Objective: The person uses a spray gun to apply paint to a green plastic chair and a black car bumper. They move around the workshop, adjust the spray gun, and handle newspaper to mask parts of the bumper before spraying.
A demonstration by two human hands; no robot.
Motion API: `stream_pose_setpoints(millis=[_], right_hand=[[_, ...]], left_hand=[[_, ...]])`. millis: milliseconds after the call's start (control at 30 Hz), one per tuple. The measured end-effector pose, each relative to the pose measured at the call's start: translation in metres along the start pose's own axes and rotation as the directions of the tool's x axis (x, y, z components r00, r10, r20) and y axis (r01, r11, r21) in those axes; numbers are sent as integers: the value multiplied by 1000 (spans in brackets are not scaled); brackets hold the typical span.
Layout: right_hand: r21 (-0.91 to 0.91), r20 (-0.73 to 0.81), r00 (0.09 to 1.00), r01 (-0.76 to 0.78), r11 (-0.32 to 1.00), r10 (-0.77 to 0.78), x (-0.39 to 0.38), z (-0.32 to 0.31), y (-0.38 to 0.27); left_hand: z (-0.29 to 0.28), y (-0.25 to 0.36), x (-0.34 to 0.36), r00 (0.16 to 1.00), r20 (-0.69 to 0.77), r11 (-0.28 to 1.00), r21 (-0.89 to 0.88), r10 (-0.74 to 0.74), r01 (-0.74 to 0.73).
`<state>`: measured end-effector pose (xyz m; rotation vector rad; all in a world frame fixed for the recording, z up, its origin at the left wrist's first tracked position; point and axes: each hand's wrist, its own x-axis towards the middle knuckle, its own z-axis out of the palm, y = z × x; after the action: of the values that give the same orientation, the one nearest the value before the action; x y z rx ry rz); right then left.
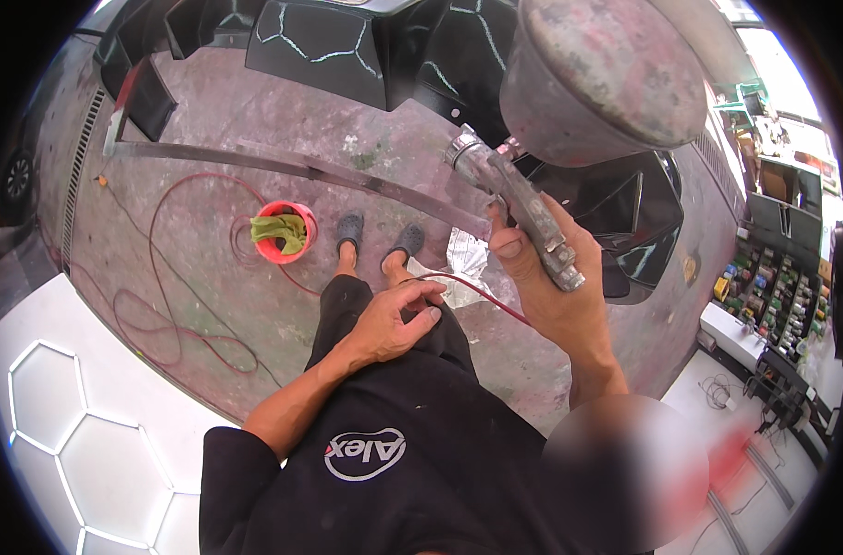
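Observation:
My right hand is wrapped around a worn metal spray gun, with the thumb lying along its near side. A large round paint cup, coated with dried overspray, sits above the gun and fills the upper right. The gun's nozzle end points up and left. In front of my lap, my left hand hangs loosely with the thumb apart from the fingers. A dark red air hose passes just beyond its fingertips toward my right wrist; I see no grip on it.
Glossy black panels stand ahead, behind a long metal bar. A red bucket holding a green cloth stands left of my feet, amid looped hose. Crumpled white sheeting lies beside my feet. Shelved small containers stand at right.

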<state>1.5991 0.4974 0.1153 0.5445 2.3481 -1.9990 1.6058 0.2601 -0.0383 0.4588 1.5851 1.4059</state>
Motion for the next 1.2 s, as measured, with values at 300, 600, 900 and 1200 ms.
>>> stream_pose_setpoints(millis=[300, 600, 900, 1200], right_hand=[[-35, 71, 997, -38, 999, 41, -1, -3, -1], [78, -92, 996, -10, 997, 18, -2, -3, -23], [-26, -113, 994, -17, 1000, 14, 33, -11, -87], [-205, -90, 984, -170, 964, 154, 73, -10, -144]], left_hand=[[2, -2, -2, 1000, 1, 1000, -27, -10, 10], [-12, -10, -22, 989, -78, 991, 23, -129, 131], [-84, -113, -114, 688, -323, 575, 383, -650, 723], [-103, -176, -141, 584, 60, 474, -520, -809, 710]])
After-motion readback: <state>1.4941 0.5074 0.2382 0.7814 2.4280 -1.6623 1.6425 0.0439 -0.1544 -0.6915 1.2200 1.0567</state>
